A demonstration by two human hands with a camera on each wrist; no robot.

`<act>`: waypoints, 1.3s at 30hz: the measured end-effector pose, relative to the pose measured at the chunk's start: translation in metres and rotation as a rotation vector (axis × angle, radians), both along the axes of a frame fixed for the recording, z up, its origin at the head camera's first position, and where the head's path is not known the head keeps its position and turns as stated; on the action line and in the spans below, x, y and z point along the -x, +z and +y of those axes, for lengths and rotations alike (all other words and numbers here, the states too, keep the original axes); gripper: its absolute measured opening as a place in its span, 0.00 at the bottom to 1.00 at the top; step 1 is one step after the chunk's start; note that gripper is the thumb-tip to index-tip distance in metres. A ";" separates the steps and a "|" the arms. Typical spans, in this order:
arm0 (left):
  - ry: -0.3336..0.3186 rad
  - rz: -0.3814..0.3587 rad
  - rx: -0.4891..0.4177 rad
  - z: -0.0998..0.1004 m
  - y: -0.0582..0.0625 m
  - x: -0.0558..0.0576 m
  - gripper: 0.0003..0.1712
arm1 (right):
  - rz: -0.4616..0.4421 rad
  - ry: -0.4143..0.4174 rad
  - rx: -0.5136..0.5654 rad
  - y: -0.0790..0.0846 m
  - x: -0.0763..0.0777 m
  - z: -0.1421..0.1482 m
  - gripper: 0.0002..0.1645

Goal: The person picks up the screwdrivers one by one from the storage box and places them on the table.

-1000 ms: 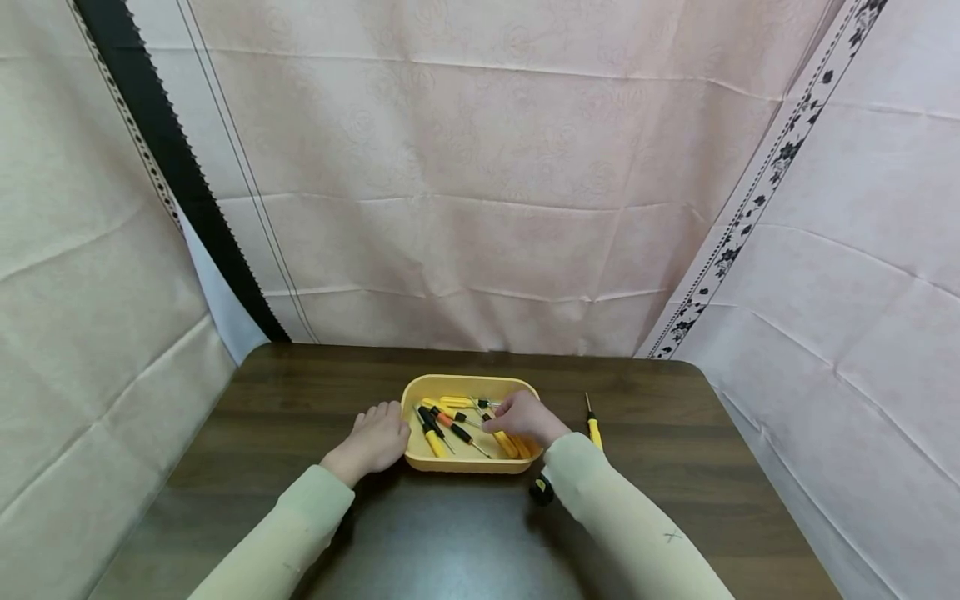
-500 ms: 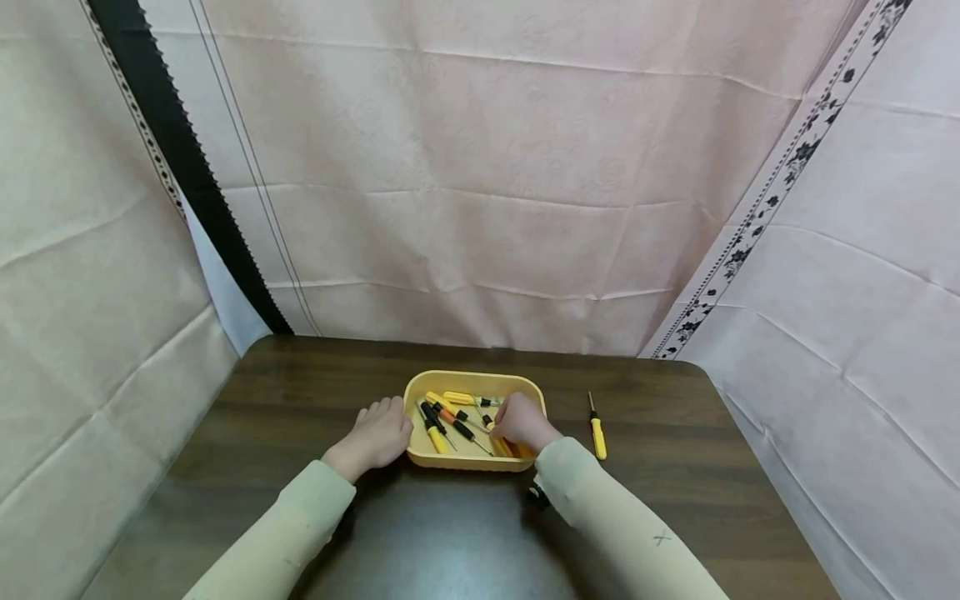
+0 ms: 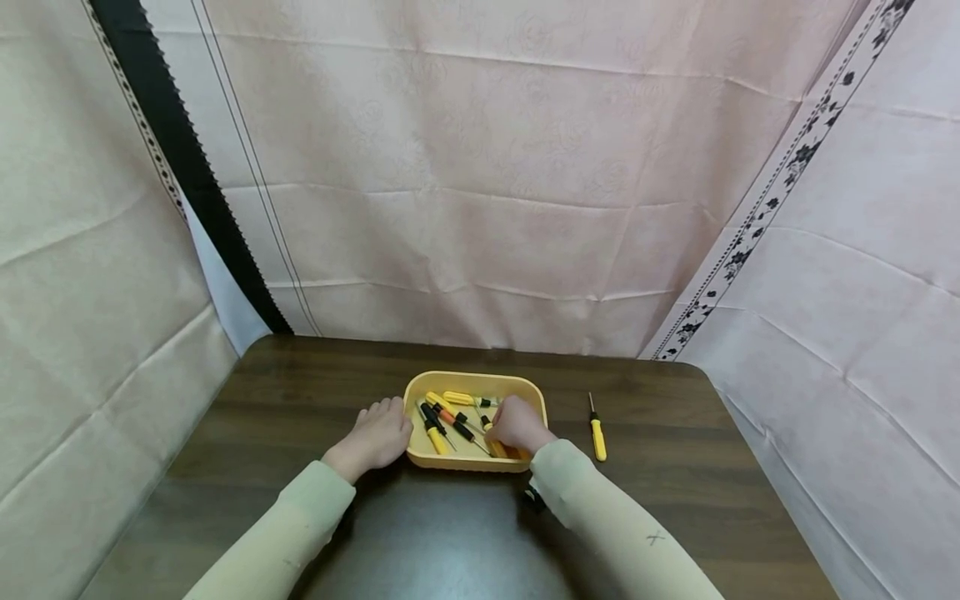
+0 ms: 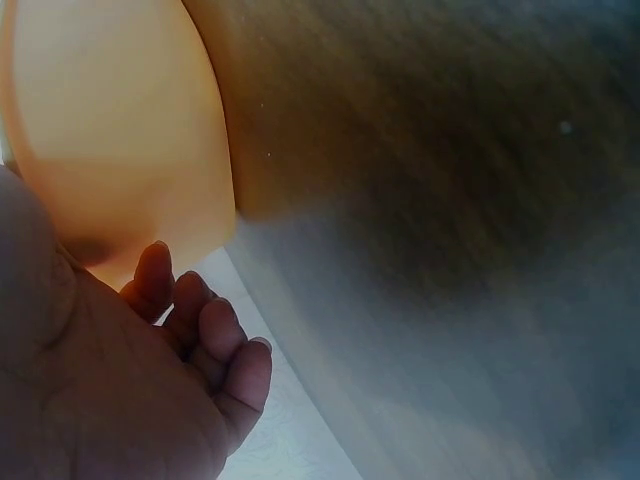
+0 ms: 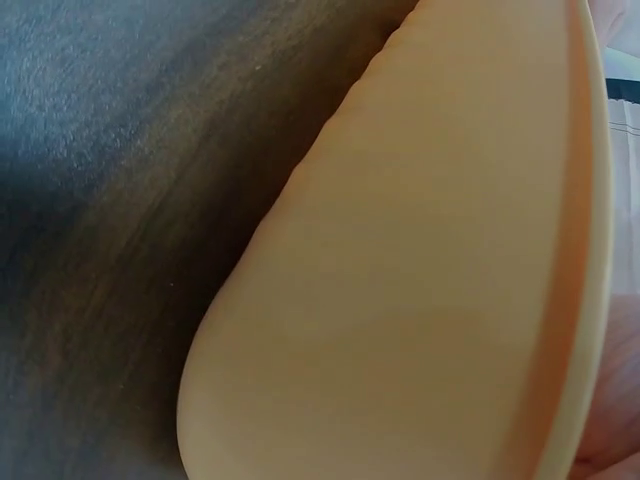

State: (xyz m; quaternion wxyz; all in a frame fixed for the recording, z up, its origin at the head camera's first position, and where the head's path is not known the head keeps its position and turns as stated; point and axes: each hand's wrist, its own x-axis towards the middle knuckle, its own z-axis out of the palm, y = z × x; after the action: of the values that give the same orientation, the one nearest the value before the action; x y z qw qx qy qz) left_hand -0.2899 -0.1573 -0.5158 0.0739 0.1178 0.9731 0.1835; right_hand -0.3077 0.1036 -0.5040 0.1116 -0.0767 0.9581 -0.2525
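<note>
A yellow tray of screwdrivers sits near the middle of the tabletop. The left hand rests relaxed against the tray's left wall. The right hand curls into its right end, apparently gripping an orange-handled screwdriver. A lone screwdriver lies toward the right edge.

a dark wooden table is standing against the pale draped cloth, carrying a yellow tray near its middle. a yellow-handled screwdriver is lying on the bare wood just to the tray's right, apart from it.
</note>
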 end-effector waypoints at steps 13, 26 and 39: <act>-0.009 0.008 -0.006 0.000 -0.001 0.000 0.15 | -0.061 -0.030 0.099 -0.001 -0.003 -0.001 0.19; 0.002 -0.011 0.004 0.000 0.000 0.002 0.14 | -0.055 -0.031 0.303 0.014 0.003 0.010 0.11; -0.007 0.003 0.023 -0.001 0.003 0.000 0.15 | -0.067 -0.064 0.420 0.032 -0.002 0.026 0.12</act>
State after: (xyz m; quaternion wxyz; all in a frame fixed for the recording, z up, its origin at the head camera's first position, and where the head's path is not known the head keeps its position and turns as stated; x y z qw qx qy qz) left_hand -0.2901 -0.1586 -0.5128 0.0745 0.1208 0.9748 0.1718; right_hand -0.3057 0.1295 -0.4723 0.1168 -0.0593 0.8820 -0.4527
